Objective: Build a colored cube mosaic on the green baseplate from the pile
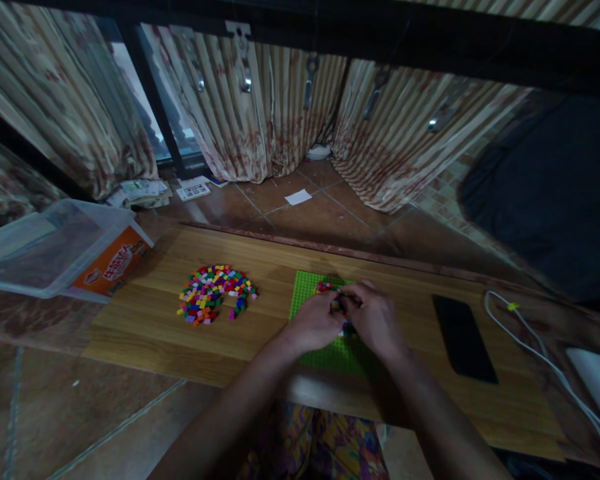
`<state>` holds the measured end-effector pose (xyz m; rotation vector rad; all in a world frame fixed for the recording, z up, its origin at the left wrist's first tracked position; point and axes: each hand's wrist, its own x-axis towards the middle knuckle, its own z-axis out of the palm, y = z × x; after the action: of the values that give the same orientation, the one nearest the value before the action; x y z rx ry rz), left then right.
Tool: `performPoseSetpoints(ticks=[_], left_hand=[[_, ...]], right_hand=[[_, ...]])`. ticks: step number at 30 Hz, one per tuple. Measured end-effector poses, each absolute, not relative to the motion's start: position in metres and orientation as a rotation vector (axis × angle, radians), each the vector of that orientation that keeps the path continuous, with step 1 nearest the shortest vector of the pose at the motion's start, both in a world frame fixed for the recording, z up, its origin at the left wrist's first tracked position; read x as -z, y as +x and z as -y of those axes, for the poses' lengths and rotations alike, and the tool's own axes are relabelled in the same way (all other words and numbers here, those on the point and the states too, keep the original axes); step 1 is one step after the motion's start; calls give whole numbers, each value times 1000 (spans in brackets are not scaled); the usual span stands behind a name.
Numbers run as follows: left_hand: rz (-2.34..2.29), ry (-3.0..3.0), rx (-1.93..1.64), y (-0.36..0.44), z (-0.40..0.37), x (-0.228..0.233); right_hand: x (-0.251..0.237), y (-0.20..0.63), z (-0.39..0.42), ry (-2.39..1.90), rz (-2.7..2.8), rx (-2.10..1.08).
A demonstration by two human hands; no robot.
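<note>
A green studded baseplate [305, 293] lies on a low wooden board [145, 320]. Both my hands rest over its middle. My left hand [314, 323] and my right hand [377, 317] meet with fingertips pinched together over small bricks on the plate; what exactly sits between the fingers is hidden. A few red bricks [324, 287] show on the plate just beyond my left fingers. A heap of small multicoloured bricks [214, 293] lies on the board to the left of the plate.
A black phone [464, 337] lies flat right of the plate, with a white cable [540, 353] and a white device [597, 377] further right. A clear plastic box [55, 247] sits at the left. Curtains hang behind, above a tiled floor.
</note>
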<state>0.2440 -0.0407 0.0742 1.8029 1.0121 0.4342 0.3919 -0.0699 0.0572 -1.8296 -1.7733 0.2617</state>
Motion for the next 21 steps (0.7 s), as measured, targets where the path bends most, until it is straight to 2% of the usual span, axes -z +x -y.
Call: performPoseSetpoints(ticks=[7, 21], left_hand=[[-1043, 1822, -384, 243, 44, -74], [-1054, 1833, -407, 245, 45, -72]], right_hand=[[-54, 399, 79, -1884, 1400, -345], [-26, 391, 66, -1757, 1130, -653]])
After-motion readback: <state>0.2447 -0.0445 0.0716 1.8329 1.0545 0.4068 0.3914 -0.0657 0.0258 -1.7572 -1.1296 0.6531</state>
